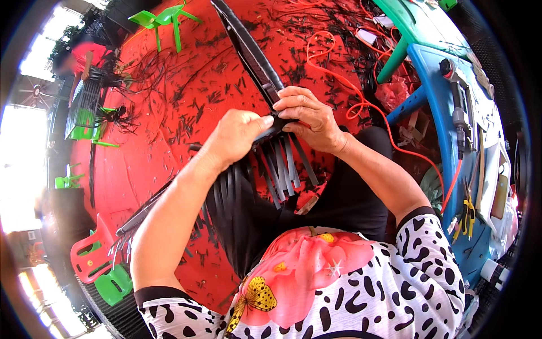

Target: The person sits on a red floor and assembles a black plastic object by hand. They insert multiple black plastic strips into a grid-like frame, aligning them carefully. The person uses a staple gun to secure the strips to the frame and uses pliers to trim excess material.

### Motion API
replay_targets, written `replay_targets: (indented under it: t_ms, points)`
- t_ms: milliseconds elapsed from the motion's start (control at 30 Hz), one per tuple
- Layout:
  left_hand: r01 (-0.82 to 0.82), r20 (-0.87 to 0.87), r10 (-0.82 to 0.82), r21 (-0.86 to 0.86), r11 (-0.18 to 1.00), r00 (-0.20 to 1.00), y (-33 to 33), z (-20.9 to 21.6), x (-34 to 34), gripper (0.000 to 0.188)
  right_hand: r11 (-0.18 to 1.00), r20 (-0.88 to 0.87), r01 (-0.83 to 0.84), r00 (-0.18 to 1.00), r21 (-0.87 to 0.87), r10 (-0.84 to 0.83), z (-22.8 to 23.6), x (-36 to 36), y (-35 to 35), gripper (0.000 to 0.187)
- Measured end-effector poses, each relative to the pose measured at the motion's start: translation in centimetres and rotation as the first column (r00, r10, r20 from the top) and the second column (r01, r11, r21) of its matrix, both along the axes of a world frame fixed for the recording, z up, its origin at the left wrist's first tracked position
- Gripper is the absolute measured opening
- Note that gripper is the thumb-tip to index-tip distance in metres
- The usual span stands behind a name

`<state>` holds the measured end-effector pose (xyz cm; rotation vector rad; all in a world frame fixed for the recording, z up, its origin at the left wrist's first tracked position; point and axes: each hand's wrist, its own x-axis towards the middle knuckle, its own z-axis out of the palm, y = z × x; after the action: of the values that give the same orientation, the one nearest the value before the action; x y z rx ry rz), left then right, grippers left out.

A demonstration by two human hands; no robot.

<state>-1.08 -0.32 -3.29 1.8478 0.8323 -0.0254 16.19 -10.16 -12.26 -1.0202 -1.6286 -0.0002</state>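
Observation:
A long bundle of black flat strips (248,51) runs from the top of the view down to my lap, where its loose ends (282,169) fan out over my black trousers. My left hand (237,135) grips the bundle from the left, thumb on top. My right hand (307,118) pinches the strips from the right, fingertips touching the bundle just beside my left thumb. Both hands meet at the same spot on the strips.
The red floor (158,141) is littered with black strip cuttings. An orange cable (339,79) loops at the right. A blue table (446,113) with tools stands at right, green stools (164,20) at top, red and green stools (96,260) lower left. A person (84,56) works far left.

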Motion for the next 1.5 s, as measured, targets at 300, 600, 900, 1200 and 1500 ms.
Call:
replay_targets:
  t_ms: [300,600,900,1200,1500]
  points:
    - [0.316,-0.235,-0.301,0.027,0.948,0.924,3.9,1.7,2.1,0.020,0.998,-0.009,-0.025,1.000,0.064,0.026,-0.8,0.5,1.4,0.029]
    - [0.422,-0.428,-0.336,0.123,0.898,0.839,3.0,3.4,3.8,0.019,0.987,-0.022,-0.087,0.996,0.138,0.091,-1.7,1.0,1.6,0.032]
    - [0.326,-0.212,-0.274,0.805,0.495,0.938,-1.8,0.9,2.2,0.026,0.987,-0.084,-0.094,0.991,0.132,0.106,-1.7,1.1,2.2,0.034]
    - [0.127,-0.016,-0.165,0.712,0.691,0.986,-0.9,1.0,2.9,0.013,0.990,-0.125,-0.083,0.987,0.117,0.097,-1.2,1.2,2.8,0.034]
    - [0.140,-0.159,-0.091,0.329,0.934,0.983,2.6,1.5,3.9,0.012,0.989,-0.149,-0.081,0.984,0.122,0.099,-1.0,1.2,3.1,0.039]
